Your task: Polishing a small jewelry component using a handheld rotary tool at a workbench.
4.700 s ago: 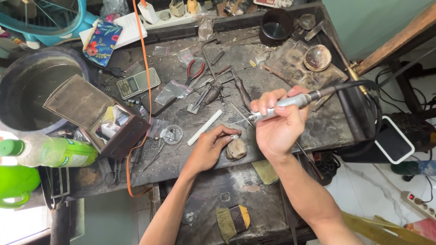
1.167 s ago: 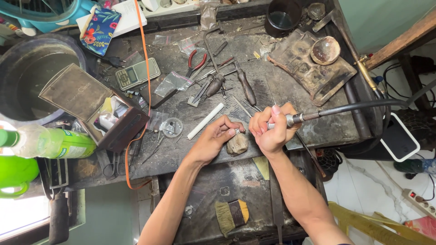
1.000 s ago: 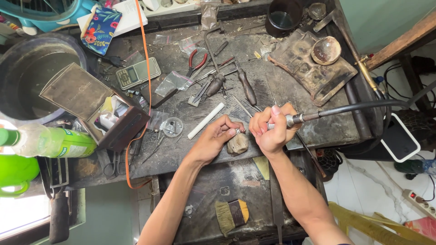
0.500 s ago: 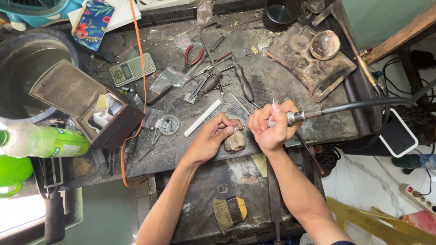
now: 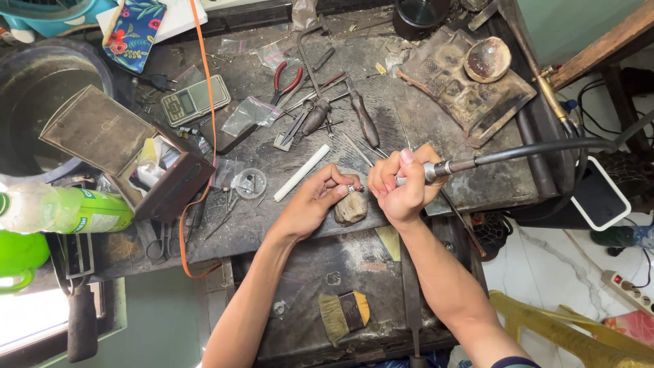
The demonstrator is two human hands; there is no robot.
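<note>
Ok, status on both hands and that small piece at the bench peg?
Left hand pinches small metal piece on wooden peg. Right hand grips rotary handpiece, tip hidden. Nothing between them.

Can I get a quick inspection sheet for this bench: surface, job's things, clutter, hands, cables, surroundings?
Surface: dark, worn workbench, crowded.
Job's things: small metal piece over the bench peg; rotary handpiece on a flexible shaft.
Clutter: red-handled pliers, pocket scale, white stick, open box, brush.
Hands: left hand pinches the small metal piece; right hand grips the handpiece.
Cables: orange cable crosses the bench; power strip on the floor.
Surroundings: green bottle, dark basin.
</note>
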